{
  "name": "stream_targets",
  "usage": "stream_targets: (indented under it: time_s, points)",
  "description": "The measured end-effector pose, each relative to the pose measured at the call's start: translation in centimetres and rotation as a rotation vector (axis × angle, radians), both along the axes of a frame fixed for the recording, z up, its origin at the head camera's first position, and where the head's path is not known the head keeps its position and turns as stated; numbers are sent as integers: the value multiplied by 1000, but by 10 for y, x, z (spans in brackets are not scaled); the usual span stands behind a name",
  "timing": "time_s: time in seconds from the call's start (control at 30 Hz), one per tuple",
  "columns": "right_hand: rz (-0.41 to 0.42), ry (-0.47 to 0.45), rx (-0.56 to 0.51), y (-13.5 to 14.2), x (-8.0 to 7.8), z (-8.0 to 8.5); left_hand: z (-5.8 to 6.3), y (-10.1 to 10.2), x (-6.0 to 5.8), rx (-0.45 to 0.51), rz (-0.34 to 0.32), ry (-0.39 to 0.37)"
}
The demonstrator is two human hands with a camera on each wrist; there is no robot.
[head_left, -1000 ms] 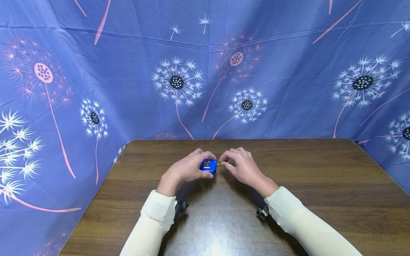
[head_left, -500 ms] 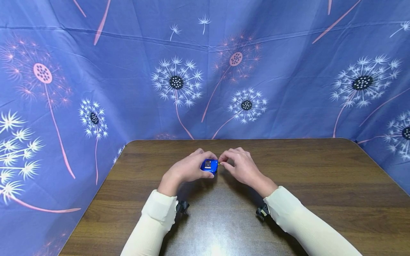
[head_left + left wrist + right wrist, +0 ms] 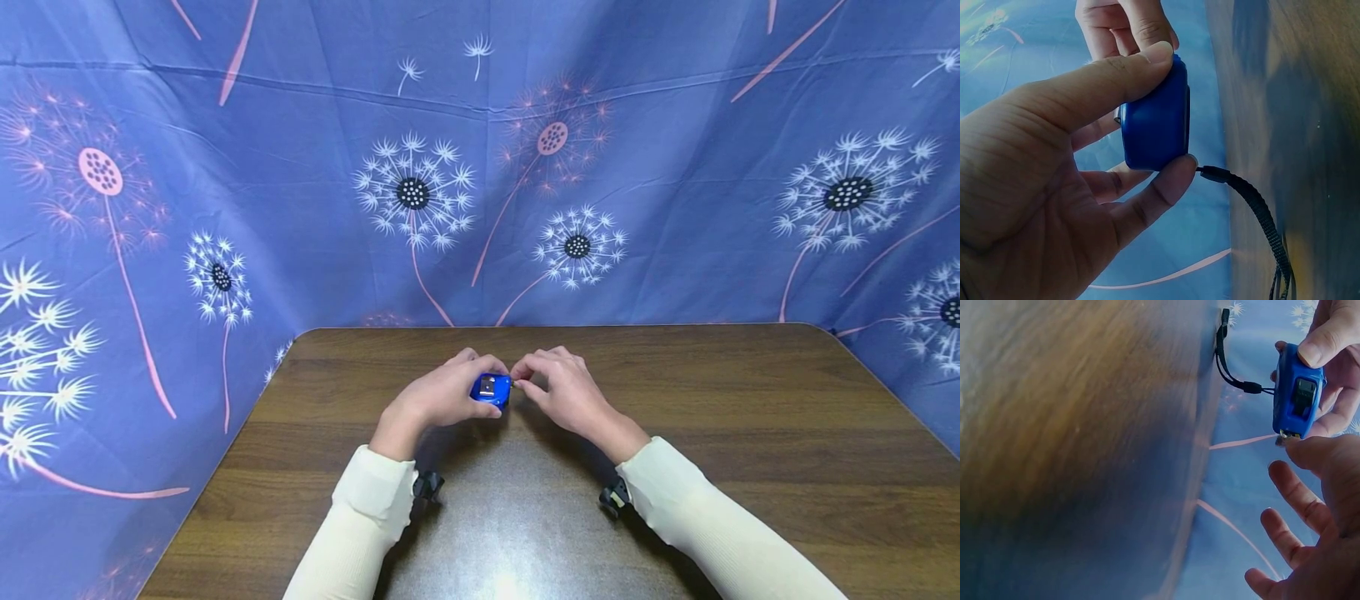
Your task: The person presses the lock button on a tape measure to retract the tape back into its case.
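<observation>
A blue tape measure [image 3: 491, 389] is held above the table in my left hand [image 3: 441, 393], its metal clip turned up. In the left wrist view, the thumb lies along one side of the blue case [image 3: 1157, 125] while fingers grip the other. My right hand [image 3: 568, 393] pinches the tape's end hook, which sits close against the case mouth. The right wrist view shows the hook [image 3: 1281, 440] at the thumb tip, with the other fingers spread apart. From the case hangs a black wrist strap [image 3: 1254, 200].
Beneath both hands lies a brown wood-grain table [image 3: 712, 417]. A blue cloth with a dandelion print [image 3: 660, 208] stands behind its far edge and along both sides. Small black wrist cameras [image 3: 427, 486] are worn under the pale sleeves.
A second ago a short piece of yellow tape showed between the case and my right fingers. The gap has closed as my left hand shifted slightly right and my right hand slightly left.
</observation>
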State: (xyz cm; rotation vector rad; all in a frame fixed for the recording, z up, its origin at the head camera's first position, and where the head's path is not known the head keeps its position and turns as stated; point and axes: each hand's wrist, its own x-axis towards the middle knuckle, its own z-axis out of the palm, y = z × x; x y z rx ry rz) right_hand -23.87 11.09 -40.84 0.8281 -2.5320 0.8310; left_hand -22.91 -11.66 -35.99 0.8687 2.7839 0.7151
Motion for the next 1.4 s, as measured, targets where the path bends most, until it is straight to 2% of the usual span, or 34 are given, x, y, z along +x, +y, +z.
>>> stream_targets:
  time_s: [0.27, 0.63, 0.87, 1.13, 1.4]
  points:
    - [4, -19, -14, 4, -1, -1, -1, -3, 0, -13, 8, -7]
    - [-22, -35, 19, 10, 0, -1, -2, -7, 1, -5, 24, -12]
    - [-46, -78, 55, 16, 0, 0, -4, -13, 1, 13, 33, -12]
    - [-82, -113, 91, 29, 3, 0, -6, -21, 1, 0, 39, -6]
    - [-108, -134, 109, 46, 6, -2, -9, -33, 1, -24, 76, -39]
